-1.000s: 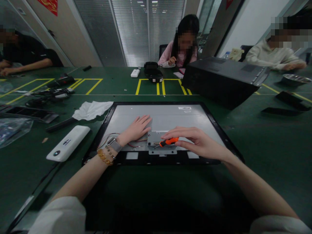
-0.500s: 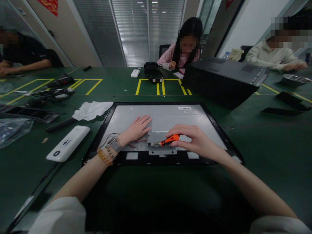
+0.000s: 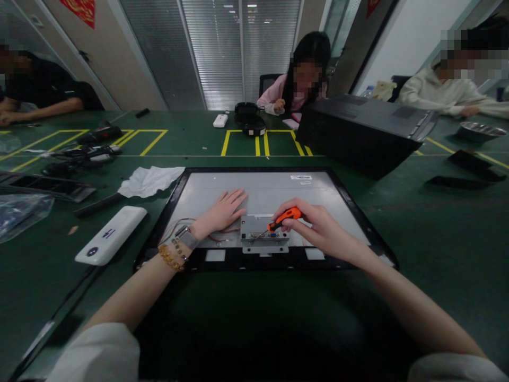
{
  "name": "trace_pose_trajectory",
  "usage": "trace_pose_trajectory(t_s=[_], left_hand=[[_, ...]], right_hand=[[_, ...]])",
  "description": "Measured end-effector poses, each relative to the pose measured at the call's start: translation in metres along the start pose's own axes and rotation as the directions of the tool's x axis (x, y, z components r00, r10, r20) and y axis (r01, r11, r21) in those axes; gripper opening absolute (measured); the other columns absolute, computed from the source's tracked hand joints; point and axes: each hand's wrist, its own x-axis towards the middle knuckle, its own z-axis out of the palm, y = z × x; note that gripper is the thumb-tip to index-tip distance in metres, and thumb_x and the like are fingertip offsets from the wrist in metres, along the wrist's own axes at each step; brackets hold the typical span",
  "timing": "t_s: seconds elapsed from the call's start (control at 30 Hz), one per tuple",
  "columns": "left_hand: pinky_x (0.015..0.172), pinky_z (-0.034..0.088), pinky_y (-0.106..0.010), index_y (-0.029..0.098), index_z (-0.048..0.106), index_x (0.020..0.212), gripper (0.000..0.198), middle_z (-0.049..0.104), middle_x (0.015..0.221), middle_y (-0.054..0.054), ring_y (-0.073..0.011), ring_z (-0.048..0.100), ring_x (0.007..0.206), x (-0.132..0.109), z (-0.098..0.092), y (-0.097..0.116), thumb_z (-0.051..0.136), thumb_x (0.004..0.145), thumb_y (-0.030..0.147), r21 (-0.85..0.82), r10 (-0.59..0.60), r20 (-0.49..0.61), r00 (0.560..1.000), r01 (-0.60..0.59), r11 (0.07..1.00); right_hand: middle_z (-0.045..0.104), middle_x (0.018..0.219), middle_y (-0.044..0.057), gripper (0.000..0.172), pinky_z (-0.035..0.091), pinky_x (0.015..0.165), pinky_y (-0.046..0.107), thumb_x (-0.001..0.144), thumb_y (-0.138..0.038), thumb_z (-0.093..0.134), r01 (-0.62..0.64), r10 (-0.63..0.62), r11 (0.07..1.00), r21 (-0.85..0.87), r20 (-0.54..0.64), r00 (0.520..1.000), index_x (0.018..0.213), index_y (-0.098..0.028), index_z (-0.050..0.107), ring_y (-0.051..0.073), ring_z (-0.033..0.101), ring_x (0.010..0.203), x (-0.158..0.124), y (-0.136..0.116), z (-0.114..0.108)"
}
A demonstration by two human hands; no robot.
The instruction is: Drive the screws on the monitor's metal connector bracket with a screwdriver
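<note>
A monitor panel (image 3: 270, 199) lies on its face in front of me, its grey metal back framed by a black bezel. My left hand (image 3: 223, 211) rests flat on the metal, fingers stretched out, left of a small metal bracket (image 3: 254, 222) with video ports along its near side. Thin wires (image 3: 222, 232) run beneath my left wrist towards the bracket. In my right hand (image 3: 314, 225) is an orange and black screwdriver (image 3: 288, 215), held by the handle. Its thin shaft points down left at the ports; whether the tip touches anything I cannot tell.
A white power bank (image 3: 113, 236) with a cable and a crumpled tissue (image 3: 151, 180) lie to the left. Further left are tangled cables (image 3: 83, 154) and a plastic bag (image 3: 24, 212). A large black casing (image 3: 361, 132) stands behind the panel, right. Several people sit around the green table (image 3: 437, 239).
My right hand has lifted the screwdriver slightly up and to the right, so more of the ports shows. My left hand stays in place.
</note>
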Motion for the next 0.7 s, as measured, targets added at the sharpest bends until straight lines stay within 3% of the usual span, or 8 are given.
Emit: trace_pose_trajectory(t_s=[0.13,0.2,0.33,0.7], left_hand=[[0.117,0.019,-0.047,0.016,0.030,0.150,0.055,0.025,0.158,-0.011,-0.0272,0.023,0.145,-0.0004,0.0007,-0.0003,0.026,0.105,0.046,-0.007,0.001,0.000,1.000,-0.001,1.000],[0.117,0.018,-0.047,0.016,0.030,0.150,0.055,0.025,0.158,-0.012,-0.0269,0.022,0.146,-0.0007,-0.0001,0.0000,0.025,0.105,0.047,-0.010,-0.003,0.004,1.000,0.003,1.000],[0.117,0.017,-0.047,0.016,0.030,0.150,0.056,0.024,0.158,-0.012,-0.0265,0.022,0.146,-0.0015,-0.0030,0.0010,0.023,0.105,0.048,-0.019,0.001,0.008,1.000,-0.001,1.000],[0.117,0.017,-0.048,0.018,0.030,0.150,0.055,0.024,0.159,-0.011,-0.0263,0.022,0.146,-0.0007,0.0018,-0.0022,0.025,0.104,0.049,-0.030,0.003,-0.003,1.000,-0.003,1.000]], right_hand=[[0.063,0.087,0.003,0.017,0.048,0.062,0.027,0.099,-0.033,0.044,0.018,-0.027,0.998,-0.058,-0.159,0.987,0.101,-0.018,0.052,0.012,0.060,0.066,-0.0036,0.0041,-0.0021],[0.062,0.084,0.003,0.017,0.045,0.058,0.027,0.099,-0.033,0.043,0.001,-0.025,0.992,-0.129,-0.183,0.983,0.098,-0.019,0.051,0.013,0.057,0.063,-0.0040,0.0056,-0.0028],[0.059,0.076,0.002,0.018,0.042,0.057,0.028,0.099,-0.034,0.041,-0.036,0.002,0.975,-0.220,-0.151,0.989,0.094,-0.020,0.049,0.015,0.056,0.063,-0.0025,0.0069,-0.0027],[0.061,0.078,0.003,0.018,0.042,0.061,0.029,0.100,-0.035,0.039,-0.044,0.015,0.972,-0.233,-0.124,0.992,0.097,-0.020,0.048,0.016,0.057,0.066,-0.0018,0.0103,-0.0005]])
